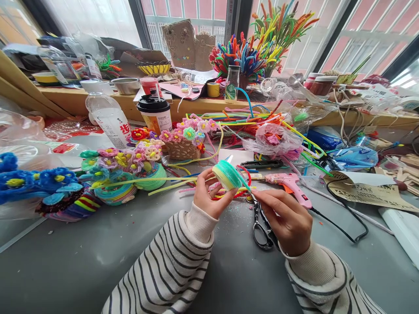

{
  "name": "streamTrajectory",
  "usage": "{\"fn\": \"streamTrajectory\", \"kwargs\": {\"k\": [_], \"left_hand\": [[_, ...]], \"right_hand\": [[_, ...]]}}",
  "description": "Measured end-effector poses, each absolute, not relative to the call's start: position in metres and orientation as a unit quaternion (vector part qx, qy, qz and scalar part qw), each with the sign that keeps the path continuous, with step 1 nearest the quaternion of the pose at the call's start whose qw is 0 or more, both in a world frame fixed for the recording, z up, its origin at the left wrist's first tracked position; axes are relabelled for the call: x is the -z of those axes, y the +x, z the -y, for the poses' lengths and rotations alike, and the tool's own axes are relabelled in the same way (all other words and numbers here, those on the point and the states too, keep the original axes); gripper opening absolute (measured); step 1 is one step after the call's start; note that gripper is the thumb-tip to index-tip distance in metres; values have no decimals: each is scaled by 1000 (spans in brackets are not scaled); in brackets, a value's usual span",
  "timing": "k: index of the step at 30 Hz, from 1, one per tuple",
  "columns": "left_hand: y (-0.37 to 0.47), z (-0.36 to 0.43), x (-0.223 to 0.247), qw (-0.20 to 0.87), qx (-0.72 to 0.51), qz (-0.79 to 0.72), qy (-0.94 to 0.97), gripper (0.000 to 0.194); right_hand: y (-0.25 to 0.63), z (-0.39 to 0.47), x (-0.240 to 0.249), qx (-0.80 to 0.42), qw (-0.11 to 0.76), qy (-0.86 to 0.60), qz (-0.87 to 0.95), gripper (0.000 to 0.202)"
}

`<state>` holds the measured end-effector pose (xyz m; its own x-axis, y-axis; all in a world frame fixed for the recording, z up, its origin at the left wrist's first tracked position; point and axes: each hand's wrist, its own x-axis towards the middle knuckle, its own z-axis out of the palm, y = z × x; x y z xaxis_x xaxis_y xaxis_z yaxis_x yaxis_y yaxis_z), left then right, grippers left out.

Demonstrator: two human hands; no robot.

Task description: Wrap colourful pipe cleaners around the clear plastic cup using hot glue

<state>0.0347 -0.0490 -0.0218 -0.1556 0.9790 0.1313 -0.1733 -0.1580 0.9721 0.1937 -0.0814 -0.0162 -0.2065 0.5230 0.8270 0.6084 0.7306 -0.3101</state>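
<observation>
My left hand [212, 196] holds a small round cup [227, 175] wrapped in pipe cleaner, teal on its upper part and yellow below, tilted over the table. Between the thumb and fingers of my right hand [284, 213] is the end of a teal pipe cleaner [245, 183], which runs to the cup's side. Black-handled scissors [262, 235] lie on the table beside my right hand, their blades partly hidden. Behind that hand rests a pink glue gun [290, 185].
Finished flower pots [121, 187] stand at the left, near a plastic bottle [109, 120] and a lidded paper cup [155, 114]. Loose pipe cleaners [229, 120] pile up behind. The glue gun's black cord [340, 231] loops at the right.
</observation>
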Motion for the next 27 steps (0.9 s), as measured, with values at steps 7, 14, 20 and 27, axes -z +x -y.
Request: {"fn": "streamTrajectory", "kwargs": {"k": [7, 14, 20, 27], "left_hand": [[35, 49, 22, 527, -610, -426, 411, 62], [34, 46, 28, 570, -586, -409, 405, 58], [34, 43, 32, 575, -586, -410, 398, 60], [34, 43, 31, 611, -555, -423, 373, 61]], "right_hand": [[192, 82, 15, 52, 500, -370, 781, 45], [191, 82, 14, 65, 499, -373, 780, 44], [190, 82, 15, 75, 492, -375, 782, 45], [189, 82, 16, 89, 482, -368, 790, 47]]}}
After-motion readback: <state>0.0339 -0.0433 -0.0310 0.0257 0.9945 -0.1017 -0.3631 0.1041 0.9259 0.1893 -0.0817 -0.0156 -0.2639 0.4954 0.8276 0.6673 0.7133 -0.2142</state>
